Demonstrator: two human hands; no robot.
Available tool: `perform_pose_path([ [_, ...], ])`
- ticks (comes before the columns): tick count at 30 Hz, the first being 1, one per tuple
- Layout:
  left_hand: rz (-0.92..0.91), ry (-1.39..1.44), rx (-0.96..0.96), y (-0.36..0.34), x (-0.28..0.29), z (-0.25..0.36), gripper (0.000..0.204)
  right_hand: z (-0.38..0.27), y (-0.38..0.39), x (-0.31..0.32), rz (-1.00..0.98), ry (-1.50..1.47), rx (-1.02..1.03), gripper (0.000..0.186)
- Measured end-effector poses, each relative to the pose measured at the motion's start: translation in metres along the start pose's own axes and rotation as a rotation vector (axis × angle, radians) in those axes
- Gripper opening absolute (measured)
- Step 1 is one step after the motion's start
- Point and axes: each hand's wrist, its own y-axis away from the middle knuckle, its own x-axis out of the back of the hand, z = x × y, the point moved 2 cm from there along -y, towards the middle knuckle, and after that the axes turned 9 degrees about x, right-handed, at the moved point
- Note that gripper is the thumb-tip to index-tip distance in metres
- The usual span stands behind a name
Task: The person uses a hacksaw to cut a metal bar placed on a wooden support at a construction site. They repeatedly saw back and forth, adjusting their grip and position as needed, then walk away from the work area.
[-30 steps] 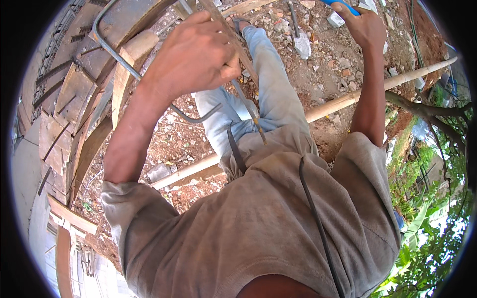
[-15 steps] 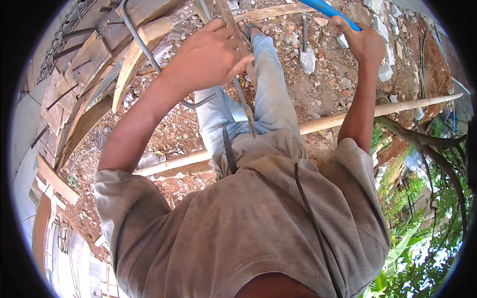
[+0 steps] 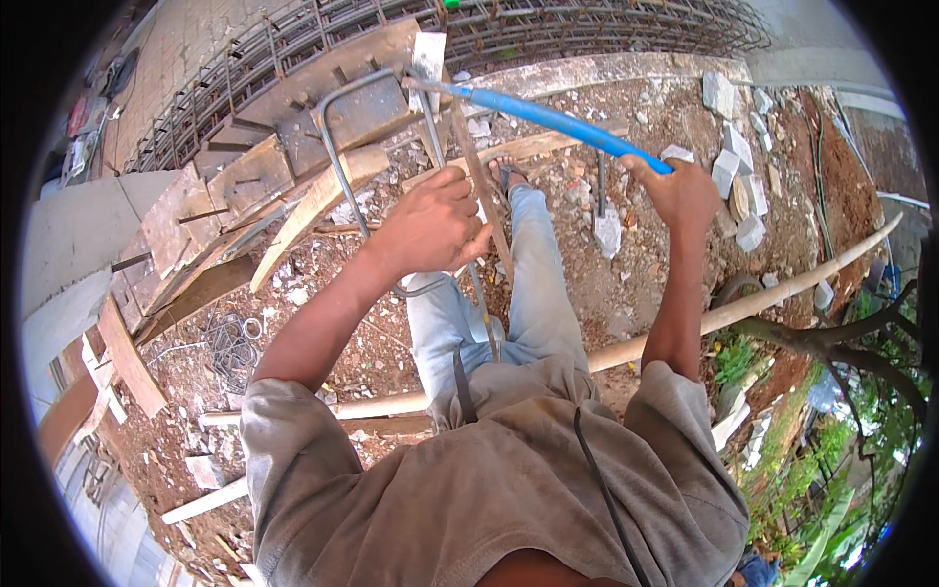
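1. Main thing: the right grip (image 3: 677, 196) has swung in closer to the left grip (image 3: 437, 227). The view has tipped too, so the whole blue bar (image 3: 553, 119) shows, where earlier you only got its near end.
2. Right one's wrapped around that near end, thumb up along the blue.
3. The left one looks clenched on the bent rod (image 3: 337, 161). One leg runs out below it toward the jeans (image 3: 543, 259); the other goes past the wrist and ends in a hook.
4. The rod's top bend sits at the pegged board (image 3: 367, 115), with the bar's bare tip right by it. Can't tell if they're actually hooked together.
5. My read: bar and rod now look lined up, so that tip is what matters.
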Motion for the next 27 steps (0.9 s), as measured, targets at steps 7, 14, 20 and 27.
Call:
perform_pose_path([
  [7,0.598,0.191,0.657,0.043,0.008,0.039,0.035,-0.001,-0.009,0.014,-0.032,0.032,0.077,0.097],
  [14,0.931,1.237,1.568,0.114,-0.021,0.052,0.063,0.005,-0.023,0.017,-0.093,0.024,0.127,0.099],
  [20,0.958,1.465,1.548,0.096,-0.038,0.058,0.067,0.012,-0.029,0.013,-0.093,0.035,0.182,0.096],
  [27,1.047,0.203,1.407,0.079,0.008,0.075,0.045,0.014,-0.023,0.022,-0.139,-0.053,0.249,0.096],
])
